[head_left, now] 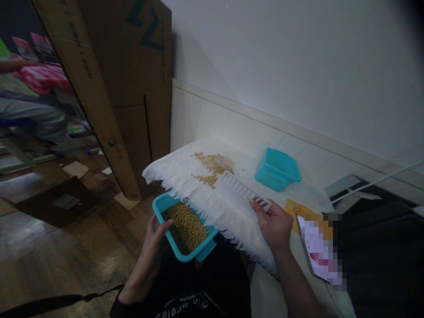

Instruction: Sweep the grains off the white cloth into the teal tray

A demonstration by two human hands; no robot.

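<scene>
My left hand (pixel 157 236) grips the left side of a blue plastic container (pixel 177 254), thumb over the rim. Soybeans (pixel 190 225) fill much of it, and it is held just below the fringed edge of a white tablecloth (pixel 175 165). In my right hand (pixel 274 225) is a flat white slotted plastic strip (pixel 236 192), pinched at its near right end. Its far end touches or nearly touches a scatter of loose soybeans (pixel 215 165) on the cloth. A second blue container (pixel 278 170) stands to the right of these beans.
A tall cardboard box (pixel 132 88) stands left of the table, and a white wall (pixel 281 62) rises behind it. A phone (pixel 319 256) with a pixelated screen and a yellow packet (pixel 294 214) lie at the right, beside a black object (pixel 384 256). Another person's leg (pixel 36 115) shows far left.
</scene>
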